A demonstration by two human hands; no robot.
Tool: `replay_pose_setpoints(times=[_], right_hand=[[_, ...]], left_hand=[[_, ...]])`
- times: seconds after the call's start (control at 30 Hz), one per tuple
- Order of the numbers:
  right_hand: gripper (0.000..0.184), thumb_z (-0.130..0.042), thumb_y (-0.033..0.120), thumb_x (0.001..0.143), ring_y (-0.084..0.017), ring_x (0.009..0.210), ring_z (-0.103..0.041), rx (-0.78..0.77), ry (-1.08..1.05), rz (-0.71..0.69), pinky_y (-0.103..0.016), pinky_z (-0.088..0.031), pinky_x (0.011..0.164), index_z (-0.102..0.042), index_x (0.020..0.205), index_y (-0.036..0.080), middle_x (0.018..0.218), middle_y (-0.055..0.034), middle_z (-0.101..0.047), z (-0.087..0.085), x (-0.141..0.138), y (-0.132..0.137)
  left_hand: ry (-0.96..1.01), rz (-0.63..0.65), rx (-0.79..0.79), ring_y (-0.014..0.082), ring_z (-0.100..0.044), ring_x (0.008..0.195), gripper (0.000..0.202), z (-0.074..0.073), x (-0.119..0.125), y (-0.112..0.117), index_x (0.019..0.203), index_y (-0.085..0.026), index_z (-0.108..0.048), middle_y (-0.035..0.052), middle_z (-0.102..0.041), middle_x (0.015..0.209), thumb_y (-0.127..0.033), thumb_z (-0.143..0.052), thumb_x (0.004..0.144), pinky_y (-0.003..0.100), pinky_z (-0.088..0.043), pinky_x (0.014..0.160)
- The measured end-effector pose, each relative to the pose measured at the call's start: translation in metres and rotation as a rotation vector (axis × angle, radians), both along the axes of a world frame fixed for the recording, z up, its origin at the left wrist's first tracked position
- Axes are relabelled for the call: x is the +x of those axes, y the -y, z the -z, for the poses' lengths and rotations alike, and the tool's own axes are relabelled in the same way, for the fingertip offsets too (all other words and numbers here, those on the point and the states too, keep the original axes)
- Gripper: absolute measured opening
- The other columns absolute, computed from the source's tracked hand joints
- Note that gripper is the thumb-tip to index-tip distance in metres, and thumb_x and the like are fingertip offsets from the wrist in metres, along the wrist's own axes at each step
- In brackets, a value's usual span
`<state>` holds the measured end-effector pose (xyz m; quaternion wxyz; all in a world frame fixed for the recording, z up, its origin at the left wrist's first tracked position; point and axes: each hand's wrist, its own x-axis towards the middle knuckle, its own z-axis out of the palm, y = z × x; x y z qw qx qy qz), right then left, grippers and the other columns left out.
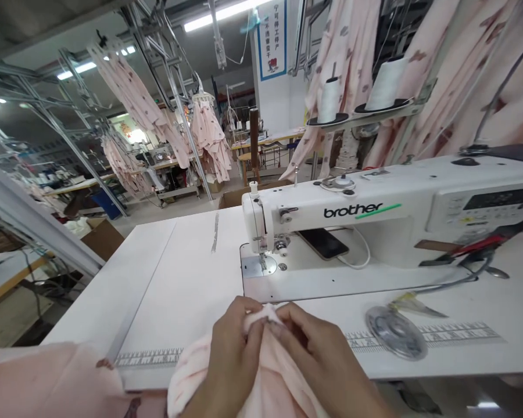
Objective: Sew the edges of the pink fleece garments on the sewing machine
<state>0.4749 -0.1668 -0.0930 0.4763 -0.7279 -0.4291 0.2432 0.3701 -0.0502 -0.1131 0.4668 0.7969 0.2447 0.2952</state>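
Observation:
Pale pink fabric (pixel 270 371) is bunched at the front edge of the white sewing table (pixel 187 278). My left hand (pixel 235 342) pinches its upper edge from the left, thumb against the curled fingers. From the right, my right hand (pixel 309 342) pinches the same edge close by, the two thumbs nearly meeting. A small fold of the cloth stands up between the fingertips. Just beyond the hands is the sewing machine (pixel 331 203), its needle and presser foot (pixel 264 262) above the metal plate. The lower part of the fabric falls out of view toward me.
A phone (pixel 323 242) with a white cable lies under the machine arm. To the right, a clear round dish (pixel 396 332) sits by a printed ruler strip (pixel 462 335). More pink printed cloth (pixel 47 380) lies at lower left. Thread cones (pixel 330 100) stand behind the machine.

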Motion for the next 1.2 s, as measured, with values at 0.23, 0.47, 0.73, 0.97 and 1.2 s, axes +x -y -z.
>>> replay_pose_setpoints(times=[0.23, 0.47, 0.73, 0.97, 1.2], right_hand=[[0.023, -0.038, 0.031, 0.092, -0.017, 0.081, -0.054, 0.153, -0.066, -0.201, -0.025, -0.037, 0.072, -0.055, 0.081, 0.021, 0.082, -0.0001, -0.058, 0.004, 0.024, -0.01], [0.019, -0.044, 0.032, 0.088, -0.016, 0.074, -0.052, 0.106, -0.07, -0.123, -0.025, -0.037, 0.067, -0.057, 0.08, 0.02, 0.076, 0.0007, -0.058, 0.003, 0.026, -0.01], [0.028, -0.044, 0.043, 0.084, -0.014, 0.067, -0.047, 0.07, -0.245, -0.111, -0.024, -0.036, 0.059, -0.052, 0.078, 0.017, 0.071, 0.0015, -0.05, 0.004, 0.035, -0.025], [0.021, -0.046, 0.036, 0.079, -0.017, 0.069, -0.051, -0.01, 0.074, 0.009, -0.025, -0.036, 0.061, -0.051, 0.069, 0.018, 0.071, -0.0002, -0.055, 0.028, 0.077, -0.059], [0.012, -0.05, 0.02, 0.082, -0.02, 0.073, -0.055, -0.273, 0.386, 0.135, -0.027, -0.032, 0.06, -0.055, 0.071, 0.018, 0.073, -0.0036, -0.061, 0.044, 0.089, -0.082]], left_hand=[[-0.146, 0.335, -0.336, 0.0106, -0.05, 0.072, 0.032, -0.029, 0.003, -0.022, 0.106, -0.022, -0.064, 0.0061, -0.051, 0.101, -0.039, -0.055, 0.08, 0.016, -0.037, 0.046], [-0.15, 0.232, -0.496, 0.0051, -0.038, 0.047, 0.024, -0.028, 0.011, -0.02, 0.081, -0.015, -0.061, -0.0037, -0.05, 0.059, -0.036, -0.066, 0.07, 0.015, -0.031, 0.039], [-0.104, 0.117, -0.465, 0.0039, -0.039, 0.041, 0.029, -0.026, 0.027, -0.029, 0.065, -0.014, -0.052, -0.0058, -0.048, 0.051, -0.035, -0.072, 0.061, 0.015, -0.032, 0.038], [-0.211, 0.257, -0.422, 0.005, -0.044, 0.049, 0.026, -0.003, 0.063, -0.061, 0.074, -0.013, -0.055, -0.0035, -0.05, 0.059, -0.037, -0.061, 0.066, 0.017, -0.037, 0.047], [-0.342, 0.123, -0.137, 0.0122, -0.052, 0.064, 0.011, 0.024, 0.091, -0.08, 0.07, -0.016, -0.059, 0.0013, -0.057, 0.071, -0.025, -0.052, 0.07, 0.023, -0.04, 0.06]])
